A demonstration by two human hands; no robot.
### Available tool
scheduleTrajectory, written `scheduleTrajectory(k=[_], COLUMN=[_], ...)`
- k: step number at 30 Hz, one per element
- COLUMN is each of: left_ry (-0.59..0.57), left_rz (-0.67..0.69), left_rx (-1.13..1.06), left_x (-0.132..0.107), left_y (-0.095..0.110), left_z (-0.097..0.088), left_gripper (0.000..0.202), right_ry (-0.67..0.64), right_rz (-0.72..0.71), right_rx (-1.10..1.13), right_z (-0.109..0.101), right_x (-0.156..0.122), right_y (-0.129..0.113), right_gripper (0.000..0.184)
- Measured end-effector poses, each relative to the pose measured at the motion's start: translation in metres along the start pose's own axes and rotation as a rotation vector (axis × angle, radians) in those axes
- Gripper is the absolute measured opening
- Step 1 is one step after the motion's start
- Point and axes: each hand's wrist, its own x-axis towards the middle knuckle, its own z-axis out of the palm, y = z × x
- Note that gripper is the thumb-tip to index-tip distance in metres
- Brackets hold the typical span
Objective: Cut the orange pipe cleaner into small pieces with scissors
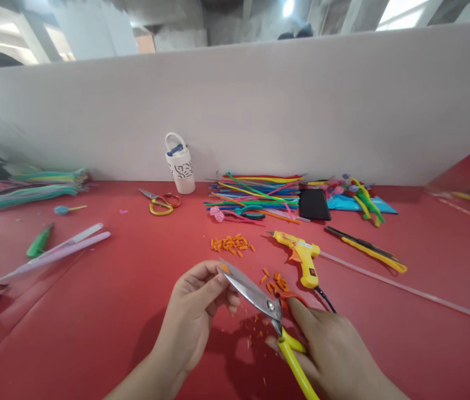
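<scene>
My right hand [335, 355] grips a pair of scissors [260, 297] with yellow and orange handles, the blades closed and pointing up-left. My left hand [197, 311] pinches a tiny orange piece [224, 268] at the blade tips. Small orange cut pieces [275, 283] lie on the red table just beyond the scissors, and a larger heap of orange pieces [231, 244] sits farther back. A yellow glue gun [299, 255] lies right of the heap, close to my right hand.
Colourful pipe cleaners [255, 194], a black phone [314, 204], a yellow-black utility knife [366, 249], a second pair of scissors [160, 203] and a white bottle [180, 164] lie near the white partition. More pipe cleaners [30, 189] and a green tool [39, 241] are at left.
</scene>
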Motion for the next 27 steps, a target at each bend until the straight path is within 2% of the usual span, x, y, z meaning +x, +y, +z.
scheduleTrajectory(k=[9,27], left_ry=[-0.047,-0.050], left_rz=[0.004,0.003], left_rx=[-0.039,-0.046], left_x=[-0.0008,-0.0008], left_y=[0.0000,0.0015], left_z=[0.0007,0.0007], left_gripper=[0.006,0.007], right_ry=[0.023,0.077], right_rz=[-0.034,-0.070], right_rx=[0.019,-0.009], right_z=[0.0010,0.0011], right_x=[0.0003,-0.0008], right_y=[-0.0021,-0.0022], right_gripper=[0.022,0.026])
